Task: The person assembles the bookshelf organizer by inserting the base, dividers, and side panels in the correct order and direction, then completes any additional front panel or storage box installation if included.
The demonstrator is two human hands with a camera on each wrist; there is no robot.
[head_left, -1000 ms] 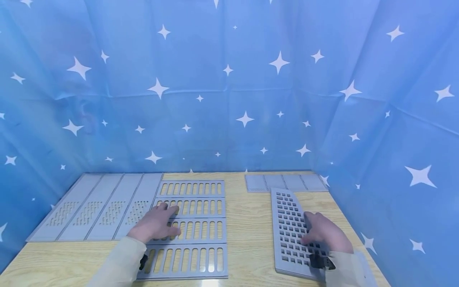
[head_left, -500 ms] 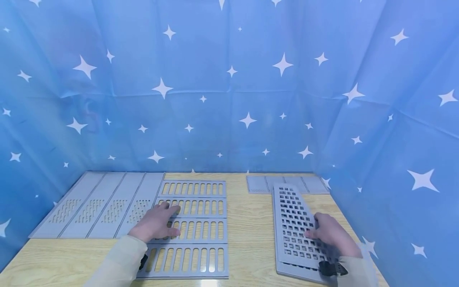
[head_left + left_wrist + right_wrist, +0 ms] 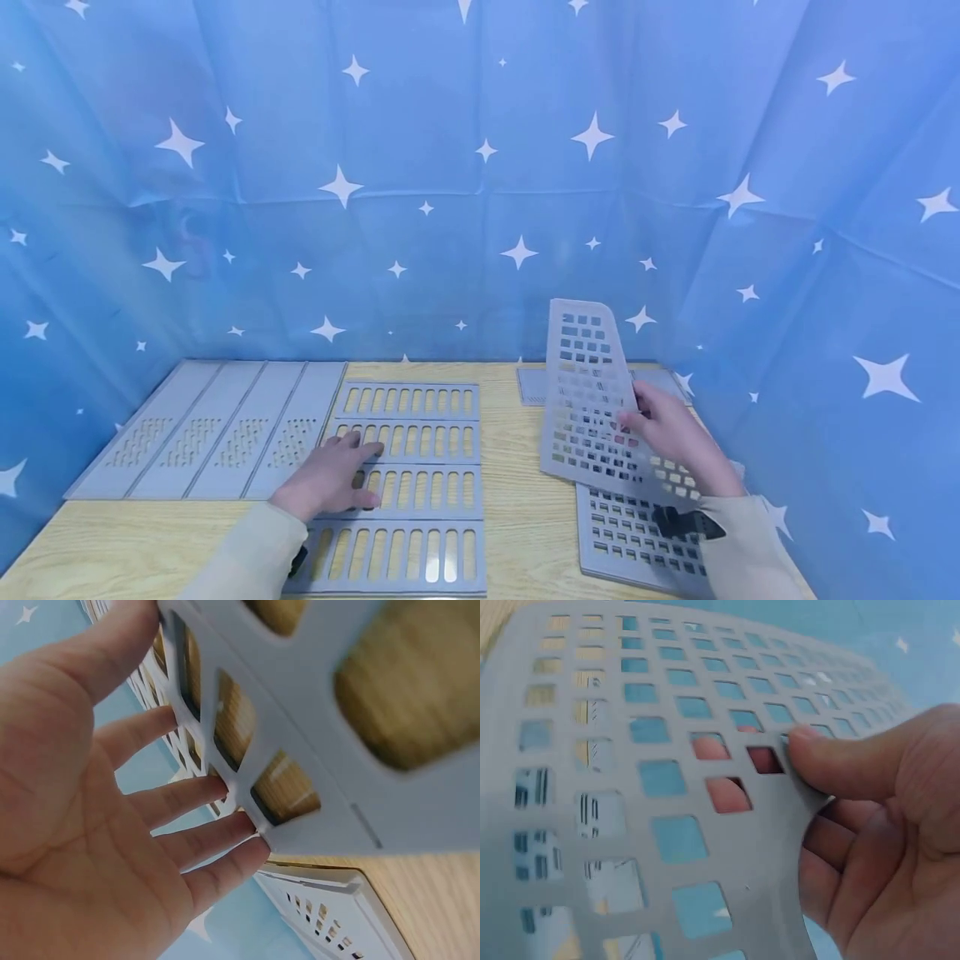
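Observation:
My right hand pinches the right edge of a grey perforated panel with rows of small square holes and one slanting side. Thumb on the near face, fingers behind, as fingertips show through the holes of the panel in the right wrist view. The panel stands tilted above a stack of similar perforated panels, partly covering it. My left hand rests with spread fingers at the left side of several grey slotted panels. Its fingertips touch the panel edge in the left wrist view.
At the far left, several long grey panels with small hole patterns lie side by side on the wooden table. Smaller grey panels lie at the back right, partly behind the raised panel. A blue starry curtain borders the table.
My right hand has lifted the top perforated panel off the stack, raising and tilting it and moving it slightly left. My left hand stays at the slotted panels, which have shifted slightly.

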